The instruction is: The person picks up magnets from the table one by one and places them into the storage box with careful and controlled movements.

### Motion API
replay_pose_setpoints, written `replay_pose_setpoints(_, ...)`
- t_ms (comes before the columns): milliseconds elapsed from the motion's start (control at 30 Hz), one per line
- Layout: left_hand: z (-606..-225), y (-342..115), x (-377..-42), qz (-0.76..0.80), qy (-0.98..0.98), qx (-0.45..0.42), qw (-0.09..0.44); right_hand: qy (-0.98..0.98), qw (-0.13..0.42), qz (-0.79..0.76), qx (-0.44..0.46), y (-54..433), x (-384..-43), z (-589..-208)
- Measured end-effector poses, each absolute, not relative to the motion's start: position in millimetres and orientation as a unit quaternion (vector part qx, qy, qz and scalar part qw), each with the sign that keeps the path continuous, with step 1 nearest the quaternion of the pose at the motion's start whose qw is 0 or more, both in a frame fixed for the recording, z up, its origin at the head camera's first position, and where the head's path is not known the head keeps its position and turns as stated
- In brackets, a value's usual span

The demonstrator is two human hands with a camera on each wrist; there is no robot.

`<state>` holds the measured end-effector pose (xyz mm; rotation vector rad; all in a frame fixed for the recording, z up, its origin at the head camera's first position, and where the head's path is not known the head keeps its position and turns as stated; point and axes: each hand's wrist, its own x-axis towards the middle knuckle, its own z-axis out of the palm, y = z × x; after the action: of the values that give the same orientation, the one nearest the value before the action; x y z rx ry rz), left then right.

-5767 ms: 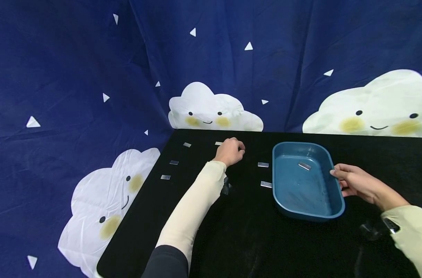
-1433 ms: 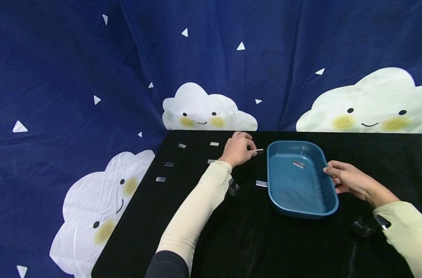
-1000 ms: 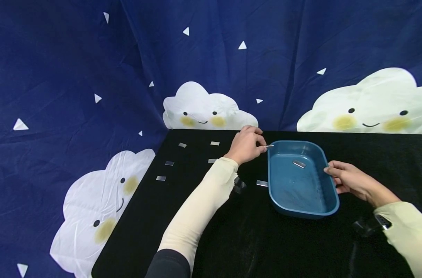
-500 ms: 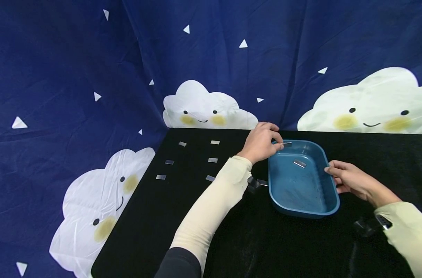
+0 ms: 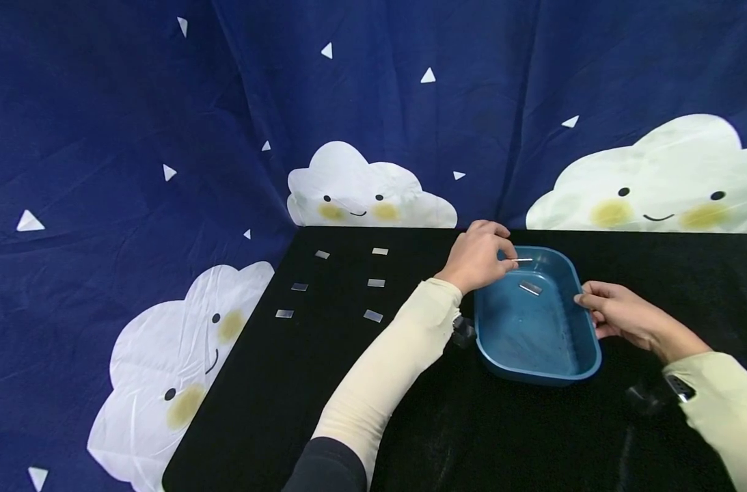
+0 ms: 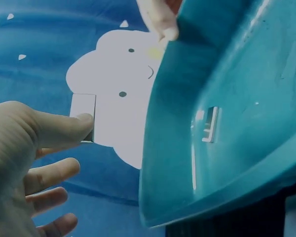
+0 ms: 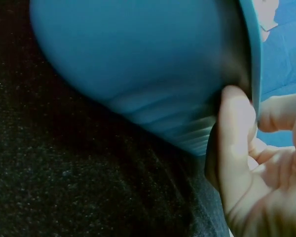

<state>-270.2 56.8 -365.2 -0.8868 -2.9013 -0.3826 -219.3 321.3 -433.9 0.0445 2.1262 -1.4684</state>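
My left hand (image 5: 479,258) pinches a small shiny rectangular plate (image 5: 524,260) between thumb and finger, over the far left part of a blue plastic tub (image 5: 533,338). In the left wrist view that plate (image 6: 82,104) stands out past the thumb, its other fingers spread loosely. A similar plate (image 5: 530,288) lies on the tub's floor. At the tub's right side my right hand (image 5: 631,316) grips the rim; the right wrist view shows its thumb and fingers on either side of the rim (image 7: 256,54).
On the black tabletop (image 5: 275,410), two columns of similar plates lie to the left, among them one front plate (image 5: 373,316) and one far plate (image 5: 322,254). Behind the table hangs a blue curtain (image 5: 361,82) with clouds.
My left hand picked up a plate from beside the tub, lifted it and carried it right, over the tub. My right hand has kept its grip on the rim.
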Motion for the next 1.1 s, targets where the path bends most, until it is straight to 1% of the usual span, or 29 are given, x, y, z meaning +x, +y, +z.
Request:
replay_pose_setpoints(500,-378,90,-263,-0.095,-0.943,-0.32,0.01,0.79,0.275,-0.547,0.014,323,-224,-435)
replay_pose_setpoints(733,-385,105,-262,-0.116,-0.943,-0.312,-0.014,0.792,0.269,-0.548,0.016,322,-223,-438)
replay_pose_setpoints(933,-392,110,-262,-0.12,-0.943,-0.309,-0.028,0.795,0.263,-0.546,0.019,322,-223,-441)
replay_pose_setpoints(1100,-396,111,-263,-0.101,-0.94,-0.321,-0.052,0.794,0.266,-0.546,0.022,323,-223,-441)
